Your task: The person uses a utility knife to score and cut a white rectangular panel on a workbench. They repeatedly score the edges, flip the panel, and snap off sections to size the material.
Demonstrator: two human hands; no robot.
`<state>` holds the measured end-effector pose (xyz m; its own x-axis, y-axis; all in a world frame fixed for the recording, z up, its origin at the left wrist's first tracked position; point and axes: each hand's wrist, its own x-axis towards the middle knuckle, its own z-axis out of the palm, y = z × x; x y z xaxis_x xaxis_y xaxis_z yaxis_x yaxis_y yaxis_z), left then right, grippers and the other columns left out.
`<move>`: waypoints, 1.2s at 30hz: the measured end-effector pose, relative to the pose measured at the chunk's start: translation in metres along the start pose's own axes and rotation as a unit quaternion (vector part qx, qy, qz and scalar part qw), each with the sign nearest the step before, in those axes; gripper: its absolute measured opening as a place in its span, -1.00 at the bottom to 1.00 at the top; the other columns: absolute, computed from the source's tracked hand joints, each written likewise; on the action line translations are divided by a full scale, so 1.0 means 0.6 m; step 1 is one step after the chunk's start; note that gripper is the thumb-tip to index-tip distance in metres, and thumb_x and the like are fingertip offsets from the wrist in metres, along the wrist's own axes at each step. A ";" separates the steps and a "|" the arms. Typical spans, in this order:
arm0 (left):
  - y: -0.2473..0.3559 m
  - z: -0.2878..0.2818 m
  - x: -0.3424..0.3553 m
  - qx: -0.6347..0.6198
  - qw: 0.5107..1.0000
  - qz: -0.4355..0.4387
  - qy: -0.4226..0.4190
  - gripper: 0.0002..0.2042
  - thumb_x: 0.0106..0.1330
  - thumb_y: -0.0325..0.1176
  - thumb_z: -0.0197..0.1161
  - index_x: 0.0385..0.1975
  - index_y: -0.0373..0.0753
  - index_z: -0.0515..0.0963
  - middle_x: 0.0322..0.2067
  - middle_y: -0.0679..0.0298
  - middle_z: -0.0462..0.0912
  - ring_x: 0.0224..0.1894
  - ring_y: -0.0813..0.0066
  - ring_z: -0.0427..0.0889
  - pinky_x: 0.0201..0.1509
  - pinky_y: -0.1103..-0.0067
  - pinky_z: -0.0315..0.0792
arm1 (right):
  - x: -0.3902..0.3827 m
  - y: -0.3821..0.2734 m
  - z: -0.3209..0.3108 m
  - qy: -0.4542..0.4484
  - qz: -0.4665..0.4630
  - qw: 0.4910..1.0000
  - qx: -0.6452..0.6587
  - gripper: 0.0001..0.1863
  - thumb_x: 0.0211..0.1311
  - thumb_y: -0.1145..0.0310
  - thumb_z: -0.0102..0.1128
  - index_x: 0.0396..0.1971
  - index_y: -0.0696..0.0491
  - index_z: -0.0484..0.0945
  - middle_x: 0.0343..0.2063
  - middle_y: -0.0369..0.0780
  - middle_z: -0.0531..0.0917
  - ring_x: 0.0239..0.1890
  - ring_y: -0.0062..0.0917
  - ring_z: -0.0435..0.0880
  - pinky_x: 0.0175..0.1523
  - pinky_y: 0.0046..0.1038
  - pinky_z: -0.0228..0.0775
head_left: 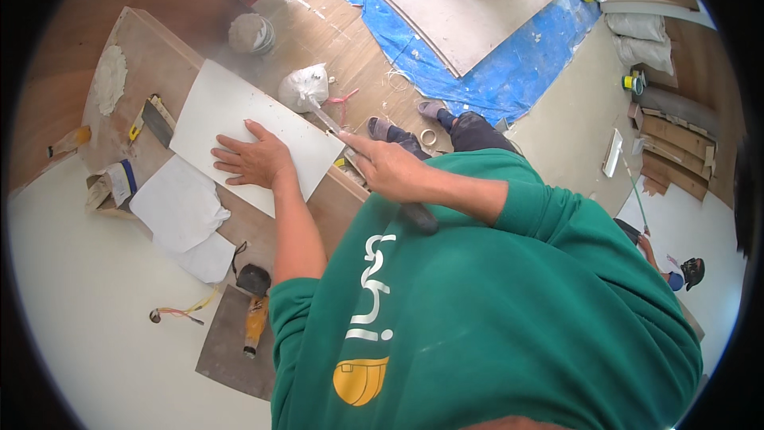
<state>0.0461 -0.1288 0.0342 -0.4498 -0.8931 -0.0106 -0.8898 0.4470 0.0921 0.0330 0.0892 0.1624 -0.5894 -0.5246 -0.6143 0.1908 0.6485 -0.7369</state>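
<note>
My left hand lies flat on a white rectangular board, fingers spread. The board rests on a long brown bench, its right edge towards me. My right hand is closed round a narrow hand saw or similar long-bladed tool. Its metal blade lies against the board's near right edge, and the black handle end sticks out below my hand. The teeth, if any, are too small to make out. Beside the board lie a yellow utility knife and a dark flat tool.
White sheets, a black tape measure and an orange-labelled bottle lie left of me. A bucket and white plastic bag stand beyond the bench. Blue tarp covers floor ahead. Another person works far right.
</note>
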 end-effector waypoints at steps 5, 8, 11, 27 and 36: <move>-0.008 0.002 -0.001 -0.014 1.000 0.005 0.005 -0.25 0.47 0.20 -0.13 0.47 -0.26 0.07 0.47 -0.14 0.02 0.52 -0.20 -0.07 0.45 -0.18 -0.12 | -0.014 0.028 0.034 -0.006 -0.036 0.999 -0.015 -0.46 0.45 0.37 -0.13 0.39 0.13 0.25 -0.20 0.24 0.63 -0.14 0.11 0.64 -0.01 -0.08 0.43; -0.006 0.005 0.001 -0.026 1.000 0.012 0.008 -0.25 0.47 0.18 -0.11 0.47 -0.26 0.08 0.47 -0.16 0.01 0.52 -0.22 -0.07 0.45 -0.19 -0.13 | -0.023 0.020 0.027 -0.022 0.011 0.999 -0.042 -0.46 0.45 0.37 -0.13 0.39 0.15 0.24 -0.17 0.23 0.63 -0.10 0.14 0.63 0.02 -0.08 0.43; -0.010 0.001 -0.002 -0.020 1.000 0.014 0.002 -0.25 0.46 0.17 -0.09 0.46 -0.27 0.08 0.47 -0.16 -0.01 0.52 -0.22 -0.07 0.45 -0.20 -0.12 | -0.020 0.015 0.025 -0.014 -0.002 1.000 -0.025 -0.47 0.42 0.40 -0.11 0.36 0.14 0.29 -0.18 0.24 0.62 -0.08 0.12 0.63 0.03 -0.08 0.42; -0.005 -0.001 0.000 -0.024 1.000 -0.001 -0.008 -0.25 0.46 0.19 -0.11 0.48 -0.23 0.06 0.48 -0.14 -0.01 0.54 -0.16 -0.12 0.49 -0.14 -0.20 | -0.018 0.048 -0.003 0.083 -0.052 0.994 -0.042 -0.47 0.44 0.41 -0.09 0.39 0.08 0.27 -0.52 -0.02 0.64 -0.50 -0.28 0.65 -0.28 -0.22 0.49; -0.011 0.007 0.001 -0.015 1.000 -0.003 0.003 -0.24 0.46 0.21 -0.13 0.47 -0.25 0.08 0.48 -0.12 0.01 0.53 -0.18 -0.09 0.46 -0.15 -0.13 | 0.028 0.059 0.046 0.049 0.049 0.998 -0.008 -0.44 0.38 0.41 -0.06 0.38 0.10 0.25 -0.13 0.24 0.62 -0.08 0.15 0.62 0.04 -0.02 0.43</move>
<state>0.0517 -0.1319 0.0292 -0.4441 -0.8960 -0.0050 -0.8895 0.4402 0.1228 0.0514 0.0881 0.1182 -0.6420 -0.4024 -0.6526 0.2398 0.7031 -0.6695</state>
